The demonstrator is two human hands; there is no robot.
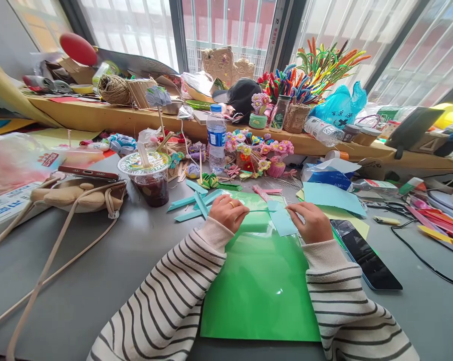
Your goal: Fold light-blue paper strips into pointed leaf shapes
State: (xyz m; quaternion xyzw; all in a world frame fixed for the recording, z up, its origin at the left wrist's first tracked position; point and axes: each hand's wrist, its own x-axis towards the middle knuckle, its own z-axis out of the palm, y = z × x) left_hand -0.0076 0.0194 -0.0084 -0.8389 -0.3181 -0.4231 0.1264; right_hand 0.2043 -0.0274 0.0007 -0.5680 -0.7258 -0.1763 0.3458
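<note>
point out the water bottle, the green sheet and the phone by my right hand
water bottle [216,138]: head view, on its blue label
green sheet [260,286]: head view, on its bare middle
phone [365,255]: head view, on its dark screen

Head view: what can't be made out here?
- Left hand and right hand: fingertips curl under, so the grip on the light blue paper strip is hidden.
- Water bottle label: text too small to read.
- Smartphone screen: dark, only glare.
- Tan bag: straps run off the left and bottom edges.
- Right shelf end: warped by the lens.

Both hands [228,211] [312,222] on paper strip [281,220]
</note>
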